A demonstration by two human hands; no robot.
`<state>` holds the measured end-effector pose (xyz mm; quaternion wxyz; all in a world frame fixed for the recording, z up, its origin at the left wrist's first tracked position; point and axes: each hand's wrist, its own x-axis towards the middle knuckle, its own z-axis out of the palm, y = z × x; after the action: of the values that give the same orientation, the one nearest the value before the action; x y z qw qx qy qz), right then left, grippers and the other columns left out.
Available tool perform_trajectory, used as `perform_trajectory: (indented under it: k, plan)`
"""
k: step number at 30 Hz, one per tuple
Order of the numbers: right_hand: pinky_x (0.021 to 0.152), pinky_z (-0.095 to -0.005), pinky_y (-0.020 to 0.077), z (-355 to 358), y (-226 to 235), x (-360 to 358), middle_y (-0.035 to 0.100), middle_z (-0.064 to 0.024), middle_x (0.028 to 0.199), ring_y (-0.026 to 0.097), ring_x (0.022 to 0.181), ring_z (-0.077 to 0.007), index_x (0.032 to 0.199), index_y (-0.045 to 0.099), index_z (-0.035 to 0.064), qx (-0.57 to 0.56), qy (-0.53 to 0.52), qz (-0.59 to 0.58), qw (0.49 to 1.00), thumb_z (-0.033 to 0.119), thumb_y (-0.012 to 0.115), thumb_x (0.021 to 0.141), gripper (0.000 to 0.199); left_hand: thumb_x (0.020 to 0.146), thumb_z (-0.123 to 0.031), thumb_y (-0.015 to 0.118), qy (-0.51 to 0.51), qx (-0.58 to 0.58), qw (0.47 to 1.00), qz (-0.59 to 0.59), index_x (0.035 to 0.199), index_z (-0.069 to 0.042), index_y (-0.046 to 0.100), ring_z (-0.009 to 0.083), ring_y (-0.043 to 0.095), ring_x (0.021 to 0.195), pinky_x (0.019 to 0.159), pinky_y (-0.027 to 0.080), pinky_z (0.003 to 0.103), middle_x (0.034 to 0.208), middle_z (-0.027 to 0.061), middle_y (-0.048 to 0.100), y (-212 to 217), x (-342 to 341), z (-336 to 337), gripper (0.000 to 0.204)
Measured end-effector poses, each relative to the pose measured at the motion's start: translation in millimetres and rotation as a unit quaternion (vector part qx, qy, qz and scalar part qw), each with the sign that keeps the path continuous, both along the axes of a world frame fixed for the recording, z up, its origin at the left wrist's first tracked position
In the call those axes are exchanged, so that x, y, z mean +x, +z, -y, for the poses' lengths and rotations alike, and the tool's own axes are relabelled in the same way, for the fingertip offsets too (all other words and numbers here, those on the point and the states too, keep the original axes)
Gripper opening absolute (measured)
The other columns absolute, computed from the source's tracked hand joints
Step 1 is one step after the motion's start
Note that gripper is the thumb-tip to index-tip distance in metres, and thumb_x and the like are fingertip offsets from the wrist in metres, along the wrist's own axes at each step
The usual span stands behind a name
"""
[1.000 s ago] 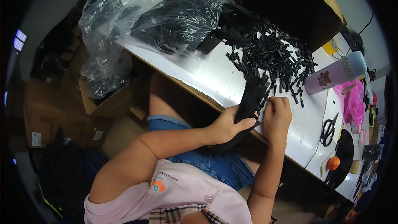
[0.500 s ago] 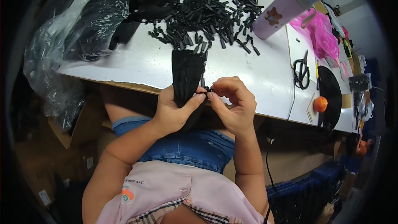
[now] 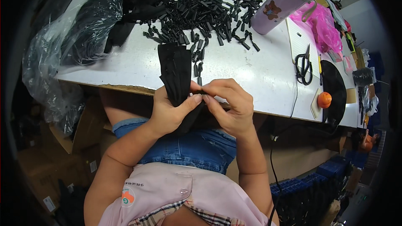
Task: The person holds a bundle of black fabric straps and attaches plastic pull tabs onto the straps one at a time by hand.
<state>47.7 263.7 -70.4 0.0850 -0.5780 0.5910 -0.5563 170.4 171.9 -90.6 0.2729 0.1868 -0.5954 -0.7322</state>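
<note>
My left hand (image 3: 169, 111) is closed around a bundle of folded black fabric strips (image 3: 175, 71), which stands up past the fingers and hangs down toward my lap. Its thumb and forefinger pinch together at the bundle's right side. Against them my right hand (image 3: 232, 104) is closed in a pinch on a small black piece, mostly hidden by the fingertips. Just beyond the fingertips, a few black zipper pulls (image 3: 199, 69) with looped cords lie in a line on the white table (image 3: 138, 65). Both hands are at the table's near edge, above my lap.
A large heap of black zipper pulls (image 3: 205, 12) covers the table's far middle. Clear plastic bags (image 3: 90, 29) with black material lie at left. Rightward are a lilac bottle (image 3: 280, 8), black scissors (image 3: 303, 65), a pink bag (image 3: 322, 29), an orange fruit (image 3: 324, 99) and a cable (image 3: 272, 163).
The fabric bundle has tilted and shifted left in my left hand. My right fingertips have drawn in against the left ones, and the small black piece between them is more hidden. The view has shifted slightly.
</note>
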Motion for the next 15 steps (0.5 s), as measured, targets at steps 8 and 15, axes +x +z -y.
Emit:
perform_trajectory:
  k: [8,15]
  plan:
    - [0.068,-0.0232,0.0441,0,-10,17,0.055,-0.0115,0.088,0.054,0.079,-0.0158,0.087,0.057,-0.0033,-0.034,-0.047,0.098,0.993,-0.011,0.056,0.068,0.020,0.077,-0.004,0.057,0.007,-0.005,0.999,-0.045,0.101,0.000,0.055,0.0088,0.053,0.082,0.073,0.042,0.021,0.090,0.0046,0.058,-2,-2,-1,0.024]
    - [0.069,-0.0233,0.0439,-2,-13,10,0.054,-0.0107,0.087,0.054,0.080,-0.0159,0.084,0.056,-0.0038,-0.008,-0.002,0.166,0.986,-0.012,0.055,0.068,0.019,0.076,-0.004,0.057,-0.016,-0.073,0.997,0.000,0.101,0.001,0.055,0.0098,0.054,0.082,0.073,0.042,0.022,0.089,0.0060,0.058,3,1,2,0.025]
